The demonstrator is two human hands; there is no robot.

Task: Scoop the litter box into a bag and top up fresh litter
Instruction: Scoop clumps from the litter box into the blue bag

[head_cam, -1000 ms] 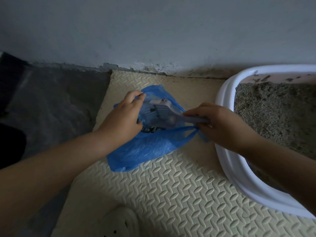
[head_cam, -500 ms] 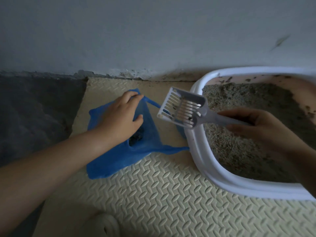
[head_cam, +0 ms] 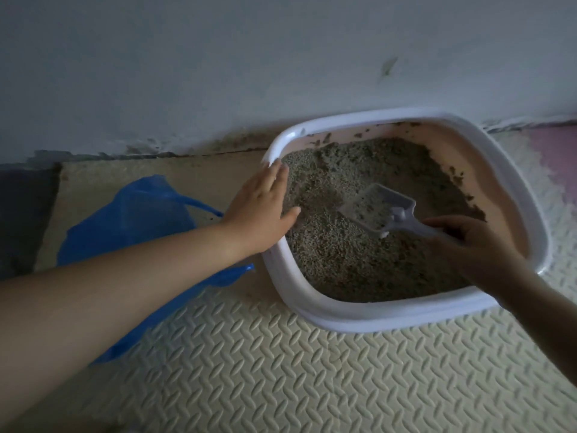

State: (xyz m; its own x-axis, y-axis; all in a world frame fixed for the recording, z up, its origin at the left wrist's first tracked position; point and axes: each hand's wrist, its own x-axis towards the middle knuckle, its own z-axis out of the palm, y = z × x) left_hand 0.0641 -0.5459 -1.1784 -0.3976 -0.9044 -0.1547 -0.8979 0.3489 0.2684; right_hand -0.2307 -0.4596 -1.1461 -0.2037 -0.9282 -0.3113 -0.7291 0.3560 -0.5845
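Scoop point(head_cam: 376, 210) in litter box point(head_cam: 359, 320) — right hand's point(head_cam: 468, 248)

A single head-worn wide-angle camera looks forward and steeply down from close above the floor mat point(head_cam: 281, 370). It faces the wall point(head_cam: 218, 57) at 12 o'clock, with the litter box point(head_cam: 312, 310) near, toward 1 o'clock, and both forearms entering from the lower corners.

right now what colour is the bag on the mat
Blue bag, translucent, clearest in the head view.
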